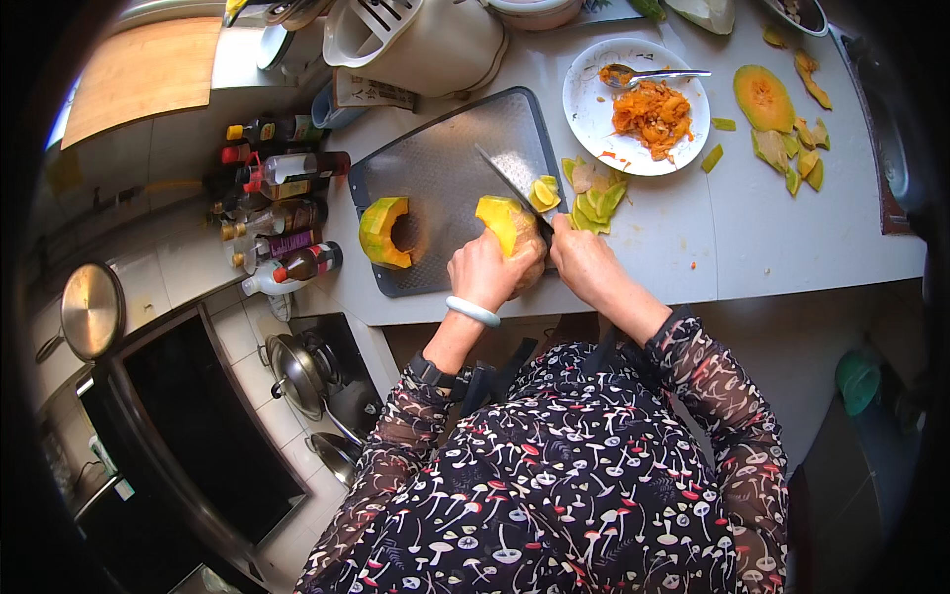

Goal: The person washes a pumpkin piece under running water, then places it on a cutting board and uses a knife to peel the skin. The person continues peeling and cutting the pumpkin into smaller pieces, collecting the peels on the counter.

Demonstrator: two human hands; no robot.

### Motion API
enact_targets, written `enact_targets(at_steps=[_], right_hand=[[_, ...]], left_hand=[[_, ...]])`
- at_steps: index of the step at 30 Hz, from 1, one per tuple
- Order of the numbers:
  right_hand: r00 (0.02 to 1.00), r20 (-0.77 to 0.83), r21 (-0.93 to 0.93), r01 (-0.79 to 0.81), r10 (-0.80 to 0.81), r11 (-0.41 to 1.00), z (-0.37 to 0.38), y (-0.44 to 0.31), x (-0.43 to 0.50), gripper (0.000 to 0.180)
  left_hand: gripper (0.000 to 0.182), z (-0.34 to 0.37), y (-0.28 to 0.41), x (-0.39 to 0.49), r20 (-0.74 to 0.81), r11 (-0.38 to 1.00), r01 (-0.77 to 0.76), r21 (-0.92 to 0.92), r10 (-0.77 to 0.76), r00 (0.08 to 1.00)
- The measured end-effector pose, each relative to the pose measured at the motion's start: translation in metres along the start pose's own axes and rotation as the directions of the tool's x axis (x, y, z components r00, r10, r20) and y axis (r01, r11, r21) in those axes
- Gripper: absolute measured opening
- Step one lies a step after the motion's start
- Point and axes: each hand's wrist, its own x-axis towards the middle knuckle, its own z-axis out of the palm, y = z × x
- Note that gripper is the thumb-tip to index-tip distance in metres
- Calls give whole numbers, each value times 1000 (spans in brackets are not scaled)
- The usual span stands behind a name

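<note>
My left hand [486, 273] grips a partly peeled pumpkin piece [509, 223] near the right edge of a grey cutting board [453, 156]. The handle of a kitchen knife [510, 178] is in my right hand [586, 256]. Its blade slants up and to the left, beside the pumpkin's right side. Just right of the blade lie cut peel slices [545, 194] on the board. A curved pumpkin chunk [384, 233], green-skinned and hollowed, rests at the board's left. More green peelings [597, 199] are heaped on the counter beyond the board's right edge.
A white plate [586, 141] holds orange pumpkin pulp [653, 119] and a spoon [660, 73]. Farther right lie a round pumpkin slice [763, 98] and scattered peel [790, 156]. Sauce bottles [297, 169] line the left side. A wok [293, 375] sits at lower left.
</note>
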Motion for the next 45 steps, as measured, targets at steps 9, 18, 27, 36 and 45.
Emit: enact_targets(at_steps=[9, 18, 27, 36, 45], right_hand=[[996, 29, -18, 82, -82, 996, -37, -27, -49, 13], [992, 105, -99, 82, -72, 992, -41, -31, -78, 16], [994, 96, -130, 56, -44, 990, -23, -42, -43, 16], [1000, -11, 103, 28, -27, 994, 8, 3, 5, 16], [994, 103, 8, 18, -19, 1000, -37, -17, -61, 12]], left_hand=[[62, -10, -10, -8, -17, 998, 8, -59, -9, 1000], [61, -3, -12, -6, 11, 997, 14, -77, -13, 1000], [58, 7, -17, -1, -59, 996, -21, -87, 16, 998], [55, 6, -27, 1, -17, 992, -50, -113, 48, 999], [55, 12, -37, -1, -72, 972, -73, -225, 58, 996]])
